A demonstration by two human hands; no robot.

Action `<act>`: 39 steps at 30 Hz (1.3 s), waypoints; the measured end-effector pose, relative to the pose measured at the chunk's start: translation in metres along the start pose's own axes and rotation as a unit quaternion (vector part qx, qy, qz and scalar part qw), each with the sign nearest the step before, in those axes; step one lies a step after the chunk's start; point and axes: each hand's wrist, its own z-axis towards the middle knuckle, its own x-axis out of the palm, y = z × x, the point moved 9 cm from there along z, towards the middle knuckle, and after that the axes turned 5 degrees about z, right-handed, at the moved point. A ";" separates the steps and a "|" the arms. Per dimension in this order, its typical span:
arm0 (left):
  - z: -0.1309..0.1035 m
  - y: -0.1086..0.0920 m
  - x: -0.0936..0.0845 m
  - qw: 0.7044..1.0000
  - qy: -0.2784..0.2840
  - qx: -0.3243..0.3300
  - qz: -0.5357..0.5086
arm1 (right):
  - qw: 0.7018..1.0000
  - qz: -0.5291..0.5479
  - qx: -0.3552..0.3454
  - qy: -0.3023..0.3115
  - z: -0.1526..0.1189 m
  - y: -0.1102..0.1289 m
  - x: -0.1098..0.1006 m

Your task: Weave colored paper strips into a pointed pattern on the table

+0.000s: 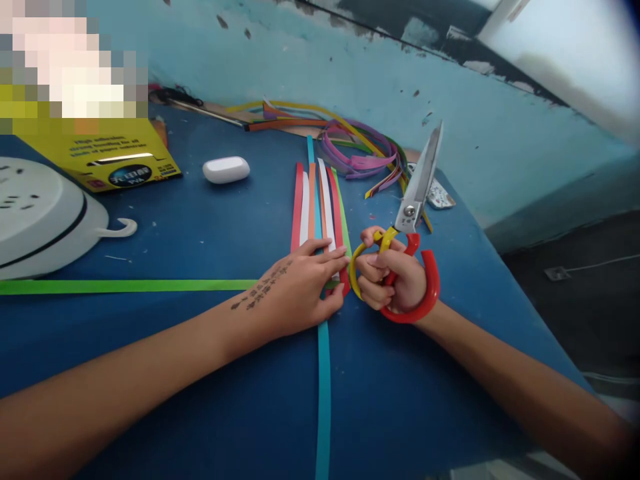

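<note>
My left hand (303, 287) lies palm down across a row of coloured paper strips (312, 207), fingers stretched out and pressing on them. The strips are red, white, orange, blue and green, side by side. A long blue strip (324, 393) runs out under the hand toward me, and a long green strip (130, 287) reaches left from beneath it. Just right of the strips, my right hand (395, 277) is closed around the scissors (417, 187), which have one yellow and one red handle. The blades point up and away and look closed together. My left palm hides where the strips cross.
A white earphone case (226, 170) lies behind the green strip. At left are a yellow box (110, 157) and a white rounded device with a hook (45, 220). More curled paper strips (360, 150) lie along the wall (340, 80). The blue table's (425, 400) edge slopes down at right.
</note>
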 end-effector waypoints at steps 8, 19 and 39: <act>0.000 -0.001 0.000 1.000 -0.002 0.003 0.003 | 1.000 -0.001 -0.005 0.010 0.005 0.004 -0.005; 0.000 -0.001 -0.002 1.000 -0.006 -0.004 -0.012 | 1.000 -0.003 -0.003 0.005 0.004 0.001 -0.004; 0.000 -0.002 -0.001 1.000 -0.002 0.003 -0.007 | 1.000 -0.007 -0.006 -0.017 0.002 0.001 -0.005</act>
